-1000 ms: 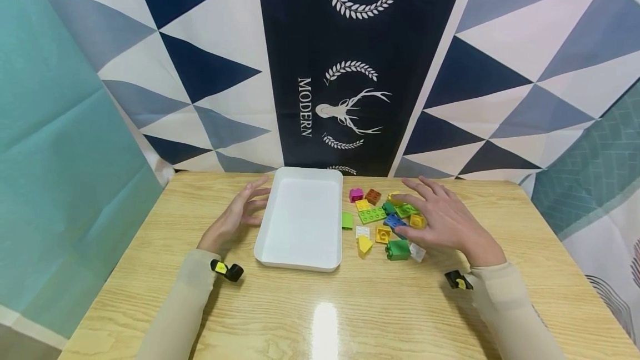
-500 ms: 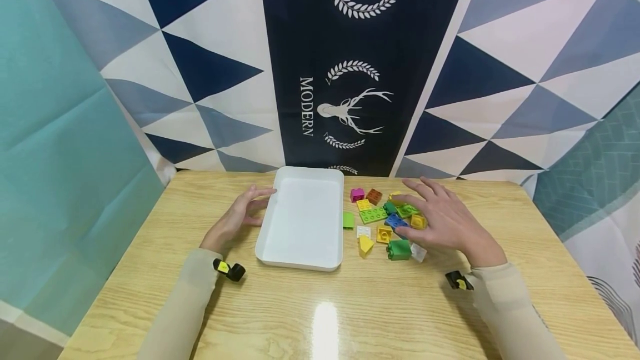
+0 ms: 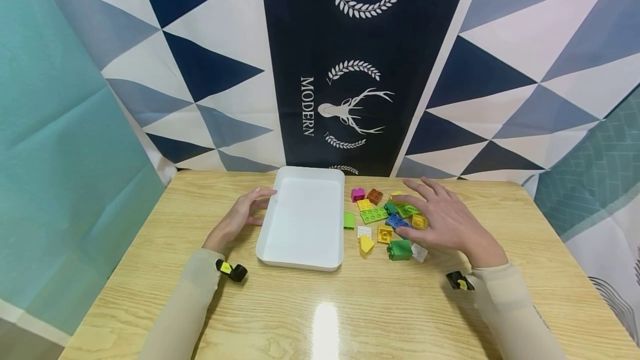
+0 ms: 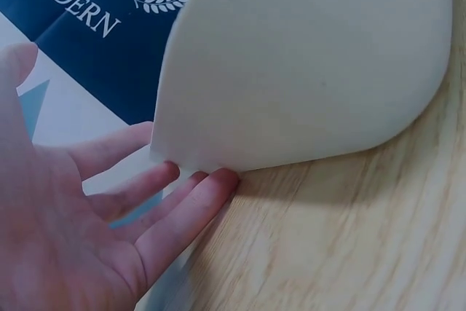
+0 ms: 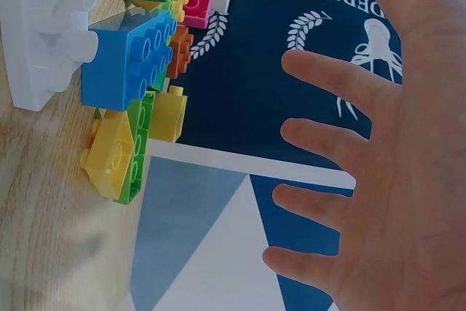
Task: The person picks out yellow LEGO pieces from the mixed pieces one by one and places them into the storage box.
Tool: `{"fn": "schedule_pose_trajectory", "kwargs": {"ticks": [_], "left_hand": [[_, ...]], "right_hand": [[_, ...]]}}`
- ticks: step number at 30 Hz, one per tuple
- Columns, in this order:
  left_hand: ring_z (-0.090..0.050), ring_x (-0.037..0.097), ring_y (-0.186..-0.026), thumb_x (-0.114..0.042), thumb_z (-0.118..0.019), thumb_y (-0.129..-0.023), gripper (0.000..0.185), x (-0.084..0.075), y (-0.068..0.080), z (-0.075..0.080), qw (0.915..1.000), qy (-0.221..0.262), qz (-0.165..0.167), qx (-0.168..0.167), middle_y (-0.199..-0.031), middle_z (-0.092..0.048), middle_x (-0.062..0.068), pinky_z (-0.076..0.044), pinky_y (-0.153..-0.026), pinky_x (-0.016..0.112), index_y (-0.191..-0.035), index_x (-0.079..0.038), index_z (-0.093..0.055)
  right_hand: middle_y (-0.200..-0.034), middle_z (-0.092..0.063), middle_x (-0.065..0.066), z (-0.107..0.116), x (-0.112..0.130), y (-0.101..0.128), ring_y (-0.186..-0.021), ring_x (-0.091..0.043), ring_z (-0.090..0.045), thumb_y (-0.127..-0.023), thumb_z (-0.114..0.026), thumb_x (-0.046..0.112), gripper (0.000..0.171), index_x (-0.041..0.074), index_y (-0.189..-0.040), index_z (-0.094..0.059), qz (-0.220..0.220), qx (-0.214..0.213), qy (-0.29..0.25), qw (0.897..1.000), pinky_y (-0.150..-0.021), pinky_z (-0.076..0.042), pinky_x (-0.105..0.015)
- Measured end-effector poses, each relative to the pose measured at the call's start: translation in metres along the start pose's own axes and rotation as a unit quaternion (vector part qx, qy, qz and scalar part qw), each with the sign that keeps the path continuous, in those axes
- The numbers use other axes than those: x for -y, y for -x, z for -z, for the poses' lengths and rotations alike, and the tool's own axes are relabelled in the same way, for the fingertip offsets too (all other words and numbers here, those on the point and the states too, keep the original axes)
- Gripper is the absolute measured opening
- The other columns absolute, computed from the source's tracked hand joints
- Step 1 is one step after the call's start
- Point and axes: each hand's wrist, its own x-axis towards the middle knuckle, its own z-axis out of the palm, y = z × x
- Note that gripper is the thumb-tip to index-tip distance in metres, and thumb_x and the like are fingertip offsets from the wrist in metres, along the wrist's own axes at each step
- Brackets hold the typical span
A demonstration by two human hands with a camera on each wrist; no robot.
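A white rectangular tray (image 3: 300, 221) lies on the wooden table with nothing in it. At its left side is my left hand (image 3: 237, 216), fingers extended; in the left wrist view the fingertips (image 4: 224, 180) are right at the tray's wall (image 4: 306, 63). My right hand (image 3: 442, 221) hovers over the right part of a spread of toy building bricks, fingers spread and holding nothing. Beneath and beside it are a blue brick (image 5: 127, 60), a yellow brick (image 5: 111, 154), a green brick (image 3: 399, 250) and a whitish translucent brick (image 5: 44, 34).
More bricks lie between the tray and my right hand: a magenta brick (image 3: 358, 194), a brown brick (image 3: 375, 196), a long light-green brick (image 3: 374, 215) and a yellow sloped brick (image 3: 366, 245). A patterned cloth (image 3: 220, 71) hangs behind the table's (image 3: 280, 315) back edge.
My left hand has shifted slightly right, its fingers now closer to the tray's left rim. The right hand, the tray and the bricks stay put on the table.
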Motion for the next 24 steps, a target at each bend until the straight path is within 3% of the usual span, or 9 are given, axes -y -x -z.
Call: {"fn": "schedule_pose_trajectory", "kwargs": {"ticks": [12, 17, 24], "left_hand": [[-0.052, 0.048, -0.159, -0.045, -0.022, -0.121, 0.069, 0.0032, -0.0019, -0.0029, 0.9998, -0.014, -0.009, -0.011, -0.179, -0.041, 0.022, -0.064, -0.113, 0.049, -0.17, -0.005, -0.047], [-0.055, 0.048, -0.155, -0.04, -0.032, -0.121, 0.063, 0.0047, -0.0025, -0.0034, 0.9996, -0.016, -0.014, -0.017, -0.176, -0.044, 0.022, -0.066, -0.108, 0.043, -0.169, -0.003, -0.049], [-0.053, 0.051, -0.156, -0.022, -0.045, -0.116, 0.056, 0.0061, -0.0001, -0.004, 0.9991, -0.023, -0.032, -0.013, -0.177, -0.04, 0.027, -0.068, -0.096, 0.036, -0.169, -0.001, -0.047]], "right_hand": [[-0.179, -0.047, -0.016, -0.0008, -0.0003, -0.0003, -0.163, -0.058, -0.039, -0.095, -0.075, 0.061, 0.066, 0.028, -0.152, -0.071, -0.003, 0.001, -0.001, 1.0, -0.123, -0.036, -0.087], [-0.179, -0.047, -0.016, -0.0006, 0.0001, 0.0, -0.163, -0.058, -0.039, -0.096, -0.075, 0.061, 0.065, 0.028, -0.152, -0.071, -0.002, 0.001, -0.001, 1.0, -0.123, -0.036, -0.086], [-0.179, -0.047, -0.016, -0.0002, 0.0004, 0.0008, -0.163, -0.058, -0.038, -0.096, -0.075, 0.061, 0.066, 0.029, -0.153, -0.07, -0.002, 0.003, -0.005, 1.0, -0.123, -0.036, -0.087]]}}
